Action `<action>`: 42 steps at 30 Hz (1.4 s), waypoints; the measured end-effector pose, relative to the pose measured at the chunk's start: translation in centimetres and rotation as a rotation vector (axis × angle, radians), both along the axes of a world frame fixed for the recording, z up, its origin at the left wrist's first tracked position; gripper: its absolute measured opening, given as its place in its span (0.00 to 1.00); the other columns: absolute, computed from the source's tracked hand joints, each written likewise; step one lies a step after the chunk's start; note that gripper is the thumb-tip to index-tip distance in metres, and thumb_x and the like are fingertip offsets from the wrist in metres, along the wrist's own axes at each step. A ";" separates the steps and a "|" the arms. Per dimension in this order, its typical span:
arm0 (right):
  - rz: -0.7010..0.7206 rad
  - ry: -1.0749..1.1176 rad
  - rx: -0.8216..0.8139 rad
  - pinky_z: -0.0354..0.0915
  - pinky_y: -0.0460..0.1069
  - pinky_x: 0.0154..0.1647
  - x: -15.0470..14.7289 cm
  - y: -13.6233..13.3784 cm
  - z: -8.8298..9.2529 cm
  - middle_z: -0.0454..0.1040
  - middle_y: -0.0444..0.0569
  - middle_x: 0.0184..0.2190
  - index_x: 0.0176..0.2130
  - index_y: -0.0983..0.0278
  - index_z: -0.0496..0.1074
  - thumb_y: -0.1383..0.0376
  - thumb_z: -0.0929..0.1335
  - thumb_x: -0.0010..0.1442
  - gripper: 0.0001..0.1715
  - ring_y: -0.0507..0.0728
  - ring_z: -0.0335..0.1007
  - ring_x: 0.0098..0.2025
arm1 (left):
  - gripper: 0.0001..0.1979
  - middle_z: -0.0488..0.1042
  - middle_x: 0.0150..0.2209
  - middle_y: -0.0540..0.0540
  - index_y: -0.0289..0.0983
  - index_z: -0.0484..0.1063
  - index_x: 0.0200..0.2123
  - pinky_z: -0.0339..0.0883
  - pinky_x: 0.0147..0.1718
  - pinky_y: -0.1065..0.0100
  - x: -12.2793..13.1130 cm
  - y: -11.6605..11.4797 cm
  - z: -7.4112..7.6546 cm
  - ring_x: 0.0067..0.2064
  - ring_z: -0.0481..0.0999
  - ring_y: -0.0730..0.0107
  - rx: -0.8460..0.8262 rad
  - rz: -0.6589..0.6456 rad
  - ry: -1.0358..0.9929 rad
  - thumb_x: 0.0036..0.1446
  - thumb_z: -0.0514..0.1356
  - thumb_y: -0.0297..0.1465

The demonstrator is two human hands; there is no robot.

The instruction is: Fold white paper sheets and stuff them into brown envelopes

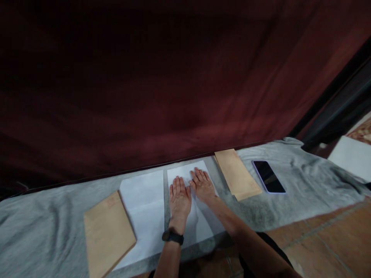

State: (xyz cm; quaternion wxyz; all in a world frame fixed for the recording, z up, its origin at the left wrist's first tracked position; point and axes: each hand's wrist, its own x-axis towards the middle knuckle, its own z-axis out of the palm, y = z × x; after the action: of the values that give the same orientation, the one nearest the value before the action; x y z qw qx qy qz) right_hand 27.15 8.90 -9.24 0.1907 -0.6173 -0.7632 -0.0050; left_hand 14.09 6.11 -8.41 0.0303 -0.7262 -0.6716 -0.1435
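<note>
Two hands, the left hand (pixel 179 197) and right hand (pixel 203 186), press flat, fingers outstretched, gripping nothing, on a white sheet (pixel 203 227) mid-table (pixel 43 224); a brown envelope (pixel 237 173) and phone (pixel 269 177) lie right.

left hand (pixel 179 199) and right hand (pixel 203 187) hide part of the sheet (pixel 203 227).
</note>
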 end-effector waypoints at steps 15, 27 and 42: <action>-0.061 -0.027 0.006 0.49 0.62 0.70 3.8 -1.1 0.1 0.56 0.62 0.69 0.69 0.74 0.57 0.57 0.58 0.73 0.33 0.66 0.52 0.71 | 0.30 0.55 0.70 0.33 0.33 0.60 0.67 0.50 0.68 0.42 -1.5 -4.3 2.6 0.72 0.50 0.48 -0.124 -0.245 -0.075 0.66 0.54 0.40; 0.203 -0.041 -0.076 0.51 0.60 0.71 5.9 -4.3 1.0 0.56 0.56 0.70 0.68 0.66 0.60 0.60 0.61 0.72 0.29 0.62 0.53 0.71 | 0.39 0.50 0.72 0.41 0.37 0.55 0.69 0.41 0.70 0.42 -0.3 -10.5 5.8 0.73 0.49 0.56 -0.461 -0.644 -0.040 0.54 0.58 0.31; 0.306 -0.024 -0.085 0.53 0.58 0.71 8.2 -4.7 0.9 0.58 0.54 0.70 0.68 0.64 0.61 0.63 0.63 0.70 0.29 0.60 0.53 0.71 | 0.43 0.55 0.70 0.47 0.43 0.62 0.67 0.49 0.69 0.49 -3.8 -11.2 5.8 0.72 0.53 0.60 -0.409 -0.548 -0.024 0.45 0.53 0.18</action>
State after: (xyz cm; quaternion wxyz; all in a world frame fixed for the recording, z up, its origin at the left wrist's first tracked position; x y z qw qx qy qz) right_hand 35.33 4.24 -8.33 0.1540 -0.5012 -0.8501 0.0489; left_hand 10.27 -5.10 -2.65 -0.1633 -0.8690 -0.4668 -0.0172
